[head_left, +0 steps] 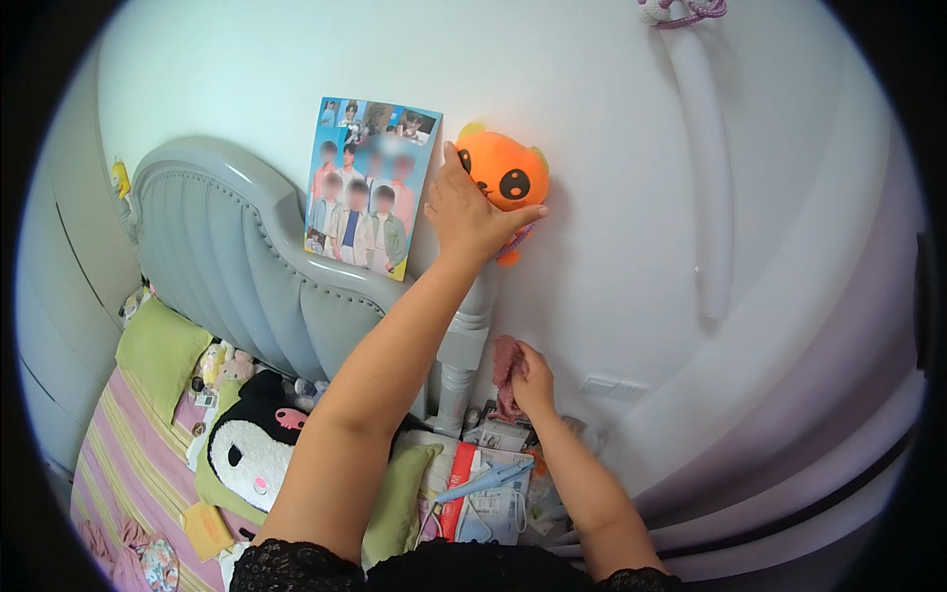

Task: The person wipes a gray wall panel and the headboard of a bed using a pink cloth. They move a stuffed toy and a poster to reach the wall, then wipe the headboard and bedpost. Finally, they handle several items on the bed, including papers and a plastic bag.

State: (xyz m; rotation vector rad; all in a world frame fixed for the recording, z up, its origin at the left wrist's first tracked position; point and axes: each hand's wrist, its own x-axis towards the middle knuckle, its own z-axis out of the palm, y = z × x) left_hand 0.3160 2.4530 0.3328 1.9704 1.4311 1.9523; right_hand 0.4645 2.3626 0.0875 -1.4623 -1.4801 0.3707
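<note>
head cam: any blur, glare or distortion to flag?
Head view: strong fisheye bending of the grey padded headboard, black corners; soft even light, no glare; faint shadow beside the orange plush toy under the left hand; faces on the photo poster blurred.

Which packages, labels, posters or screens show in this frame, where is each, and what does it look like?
Poster: rectangular photo collage of people, mostly blue, leaning on the wall above the grey headboard, left of the left hand.
Flat packet: red and white, in the clutter below the right hand.
Small packets: pale, printed, by the bedpost foot; details too small to tell.
No screens.
</note>
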